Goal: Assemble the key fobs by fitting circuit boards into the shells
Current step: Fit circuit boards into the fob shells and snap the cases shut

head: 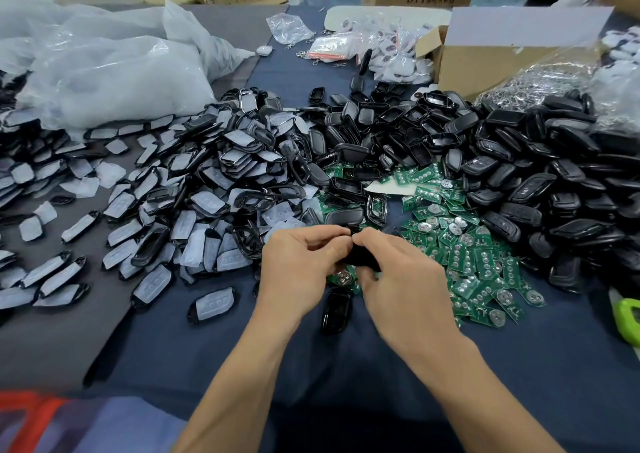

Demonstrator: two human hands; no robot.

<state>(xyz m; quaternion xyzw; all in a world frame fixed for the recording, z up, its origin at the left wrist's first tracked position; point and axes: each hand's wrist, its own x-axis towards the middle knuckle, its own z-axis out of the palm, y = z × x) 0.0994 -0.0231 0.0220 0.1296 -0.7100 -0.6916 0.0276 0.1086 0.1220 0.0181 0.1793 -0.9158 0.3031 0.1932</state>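
My left hand (298, 272) and my right hand (394, 279) meet above the blue table cover, both gripping one black key fob shell (360, 257), which is mostly hidden by the fingers. Just beneath it a green circuit board (341, 277) with a round silver battery clip peeks out. Another black shell (335, 309) lies on the cloth below my hands. A heap of green circuit boards (478, 262) spreads to the right. Black shells (519, 162) are piled at the right and behind.
Shell halves with white pads (207, 189) cover the left on a grey mat (52, 342). Big plastic bags (104, 72) sit far left, a cardboard box (485, 61) and bagged white fobs (391, 54) at the back. A green object (628, 317) lies at the right edge.
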